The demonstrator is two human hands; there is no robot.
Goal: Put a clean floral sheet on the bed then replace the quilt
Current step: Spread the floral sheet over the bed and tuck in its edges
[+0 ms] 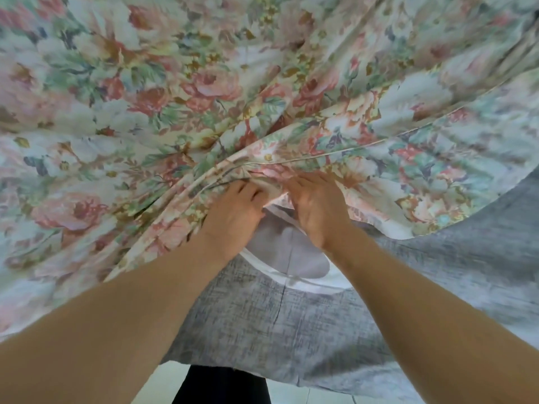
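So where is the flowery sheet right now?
In the head view the floral sheet fills the top and left, spread over the grey mattress cover, with both hands, left hand and right hand, gripping its bunched edge at the centre.

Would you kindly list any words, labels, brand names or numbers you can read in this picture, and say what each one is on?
None: no writing shows anywhere in view.
The floral sheet carries only printed roses and leaves.
The grey cover beneath it has a plain woven look, with no tag showing.
Both hands, left hand and right hand, grip the sheet's edge.
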